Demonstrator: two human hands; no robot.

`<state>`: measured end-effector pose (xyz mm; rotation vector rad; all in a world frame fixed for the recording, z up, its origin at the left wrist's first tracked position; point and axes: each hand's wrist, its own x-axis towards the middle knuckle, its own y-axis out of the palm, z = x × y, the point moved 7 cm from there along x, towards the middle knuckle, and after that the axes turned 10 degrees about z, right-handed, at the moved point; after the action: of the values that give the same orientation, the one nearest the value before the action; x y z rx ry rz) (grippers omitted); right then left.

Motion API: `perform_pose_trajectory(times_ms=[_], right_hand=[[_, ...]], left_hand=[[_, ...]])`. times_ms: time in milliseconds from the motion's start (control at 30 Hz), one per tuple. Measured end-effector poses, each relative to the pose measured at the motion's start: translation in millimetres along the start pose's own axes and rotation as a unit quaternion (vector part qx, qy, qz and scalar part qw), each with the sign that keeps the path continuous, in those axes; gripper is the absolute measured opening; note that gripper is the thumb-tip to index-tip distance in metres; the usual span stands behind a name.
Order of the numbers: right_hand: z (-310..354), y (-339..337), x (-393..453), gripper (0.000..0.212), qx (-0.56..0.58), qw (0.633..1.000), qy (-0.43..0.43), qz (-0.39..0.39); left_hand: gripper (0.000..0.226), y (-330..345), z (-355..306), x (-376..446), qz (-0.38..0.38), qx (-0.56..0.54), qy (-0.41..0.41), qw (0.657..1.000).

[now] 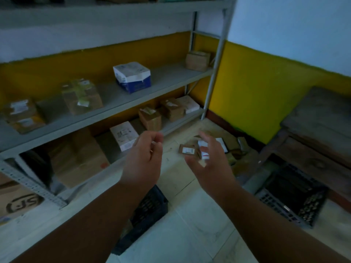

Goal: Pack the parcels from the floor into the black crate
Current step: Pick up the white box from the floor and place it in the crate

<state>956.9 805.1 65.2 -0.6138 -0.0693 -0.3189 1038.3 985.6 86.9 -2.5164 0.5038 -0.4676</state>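
While both hands (141, 160) (207, 164) hover empty, grip loose, carton (17, 200) reads "SF".

The left arm (106, 211) hides most of one crate (150, 209). The right hand (207, 166) is blurry and covers some parcels (187, 149).

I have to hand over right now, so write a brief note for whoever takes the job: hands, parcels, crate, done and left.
Left hand: raised, fingers loosely curled, holding nothing.
Right hand: raised and open, empty, in front of the floor parcels.
Parcels: a small brown parcel and a white parcel lie on the floor near the yellow wall, with more beyond them, too blurred to count.
Black crate: on the floor under the left forearm; its inside is hidden.
Done: no parcel in hand; none visibly packed.
Left: pick up the floor parcels and pack them into the crate.
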Motion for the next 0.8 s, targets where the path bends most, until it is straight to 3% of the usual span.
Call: perform_pose_trajectory(times_ms=[200, 333, 567, 800], right_hand=[[-70.6, -107.1, -11.4, 0.075, -0.037, 0.998, 0.038, -0.043], [-107.4, -150.7, -6.3, 0.075, 0.001, 0.997, 0.063, -0.043], [-154.2, -150.1, 47.2, 0.071, 0.059, 0.993, 0.105, -0.018], [-180.8, -132.5, 144.5, 0.074, 0.038, 0.987, 0.153, -0.022]], left_hand=[[0.021, 113.9, -53.0, 27.0, 0.047, -0.063, -0.016, 0.997], [0.021, 174.9, -75.8, 49.8, 0.089, -0.075, -0.002, 0.993], [0.025, 212.6, -56.9, 102.1, 0.108, -0.055, -0.006, 0.993], [0.024, 227.4, -11.0, 201.4, 0.142, -0.067, -0.009, 0.988]])
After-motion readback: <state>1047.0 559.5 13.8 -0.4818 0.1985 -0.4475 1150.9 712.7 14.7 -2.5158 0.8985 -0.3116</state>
